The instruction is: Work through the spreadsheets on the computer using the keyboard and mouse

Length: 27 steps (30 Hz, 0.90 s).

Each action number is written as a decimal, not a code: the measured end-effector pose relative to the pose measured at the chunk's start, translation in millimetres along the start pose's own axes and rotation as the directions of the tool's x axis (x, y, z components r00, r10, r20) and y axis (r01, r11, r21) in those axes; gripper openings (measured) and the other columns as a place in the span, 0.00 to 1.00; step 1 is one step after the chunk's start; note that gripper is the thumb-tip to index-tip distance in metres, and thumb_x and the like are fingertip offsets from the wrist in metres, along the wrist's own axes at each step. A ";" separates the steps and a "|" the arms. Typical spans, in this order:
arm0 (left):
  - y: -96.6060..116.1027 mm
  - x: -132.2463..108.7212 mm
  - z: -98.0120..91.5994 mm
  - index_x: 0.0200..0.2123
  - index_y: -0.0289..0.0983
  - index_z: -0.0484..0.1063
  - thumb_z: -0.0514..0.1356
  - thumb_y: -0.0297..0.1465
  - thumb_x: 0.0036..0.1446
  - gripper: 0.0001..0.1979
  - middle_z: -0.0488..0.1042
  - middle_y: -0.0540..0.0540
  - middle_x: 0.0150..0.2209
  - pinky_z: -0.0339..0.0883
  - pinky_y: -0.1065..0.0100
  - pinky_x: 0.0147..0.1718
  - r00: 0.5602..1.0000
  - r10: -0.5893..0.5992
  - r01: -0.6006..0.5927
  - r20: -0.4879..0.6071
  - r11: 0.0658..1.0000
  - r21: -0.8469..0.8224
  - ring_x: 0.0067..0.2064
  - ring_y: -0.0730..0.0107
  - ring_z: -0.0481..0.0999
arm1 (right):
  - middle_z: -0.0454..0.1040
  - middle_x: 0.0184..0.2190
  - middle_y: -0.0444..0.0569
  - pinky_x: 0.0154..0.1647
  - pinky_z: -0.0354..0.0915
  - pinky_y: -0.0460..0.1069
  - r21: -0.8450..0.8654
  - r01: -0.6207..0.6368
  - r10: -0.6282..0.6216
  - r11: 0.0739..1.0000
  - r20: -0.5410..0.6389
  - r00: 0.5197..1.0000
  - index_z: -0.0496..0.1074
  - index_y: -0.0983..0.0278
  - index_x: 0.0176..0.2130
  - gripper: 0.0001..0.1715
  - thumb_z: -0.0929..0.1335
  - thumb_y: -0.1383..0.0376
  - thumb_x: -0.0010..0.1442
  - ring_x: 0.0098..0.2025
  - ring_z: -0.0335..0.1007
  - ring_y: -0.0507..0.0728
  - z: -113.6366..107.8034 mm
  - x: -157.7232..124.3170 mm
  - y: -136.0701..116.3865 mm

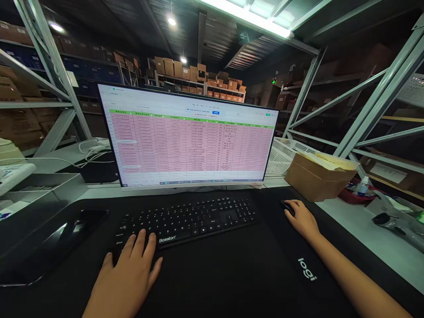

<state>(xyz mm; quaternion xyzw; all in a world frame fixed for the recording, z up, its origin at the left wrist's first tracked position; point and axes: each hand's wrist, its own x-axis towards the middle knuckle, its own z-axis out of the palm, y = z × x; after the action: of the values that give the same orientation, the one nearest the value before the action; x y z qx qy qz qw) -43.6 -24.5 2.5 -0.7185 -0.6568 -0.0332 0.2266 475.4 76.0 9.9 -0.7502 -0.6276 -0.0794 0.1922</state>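
Observation:
My left hand (127, 269) rests with its fingers spread at the lower left corner of a black keyboard (195, 218), its fingertips on or just over the keys. On the right, my right hand (301, 218) is wrapped over a dark mouse (287, 206), which is mostly hidden under the fingers. Both lie on a black desk mat (225, 274) with "logi" printed on it. Behind the keyboard stands a wide monitor (192, 145) that shows a spreadsheet with pink rows and a green header.
A glossy black phone-like object (49, 247) lies at the left, near a grey metal tray (62, 190). To the right are a cardboard box (319, 176), white baskets (280, 157), a small bottle (362, 185) and a handheld scanner (394, 223). Metal shelving surrounds the desk.

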 end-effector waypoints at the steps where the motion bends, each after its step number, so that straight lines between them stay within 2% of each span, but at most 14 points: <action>1: -0.1 -0.1 0.5 0.64 0.28 0.62 0.40 0.33 0.64 0.29 0.61 0.26 0.67 0.65 0.35 0.54 1.000 0.001 -0.001 -0.002 1.000 -0.001 0.66 0.38 0.63 | 0.68 0.58 0.49 0.54 0.67 0.55 0.000 0.001 -0.001 1.000 -0.003 1.000 0.70 0.53 0.57 0.26 0.59 0.53 0.63 0.55 0.70 0.59 -0.1 0.0 -0.2; 7: -1.1 -1.4 2.8 0.64 0.28 0.62 0.41 0.34 0.64 0.29 0.61 0.26 0.67 0.65 0.34 0.55 1.000 -0.007 0.007 -0.015 1.000 -0.030 0.66 0.36 0.63 | 0.68 0.58 0.49 0.53 0.67 0.55 -0.005 0.001 -0.001 1.000 -0.015 1.000 0.71 0.54 0.56 0.25 0.60 0.54 0.63 0.55 0.71 0.59 -0.1 -0.4 -1.3; 14: -1.7 -0.9 2.2 0.64 0.29 0.62 0.40 0.33 0.64 0.29 0.61 0.27 0.67 0.66 0.37 0.54 1.000 0.005 -0.006 0.011 1.000 0.022 0.66 0.39 0.63 | 0.68 0.58 0.49 0.53 0.67 0.55 -0.005 0.003 -0.003 1.000 -0.004 1.000 0.70 0.55 0.56 0.25 0.59 0.54 0.63 0.54 0.71 0.59 0.1 -0.5 -0.1; 27: -0.8 0.1 2.3 0.63 0.29 0.63 0.40 0.33 0.64 0.29 0.61 0.27 0.67 0.65 0.35 0.55 1.000 -0.008 0.008 -0.002 1.000 -0.023 0.66 0.38 0.63 | 0.68 0.58 0.48 0.52 0.67 0.55 -0.002 0.000 0.000 1.000 -0.007 1.000 0.68 0.53 0.58 0.26 0.59 0.54 0.63 0.54 0.71 0.59 0.7 -0.7 0.2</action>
<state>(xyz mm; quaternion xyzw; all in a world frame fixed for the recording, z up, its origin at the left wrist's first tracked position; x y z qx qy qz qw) -45.0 -23.5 0.7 -0.7182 -0.6591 -0.0426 0.2190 475.4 75.6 8.9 -0.7501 -0.6270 -0.0825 0.1935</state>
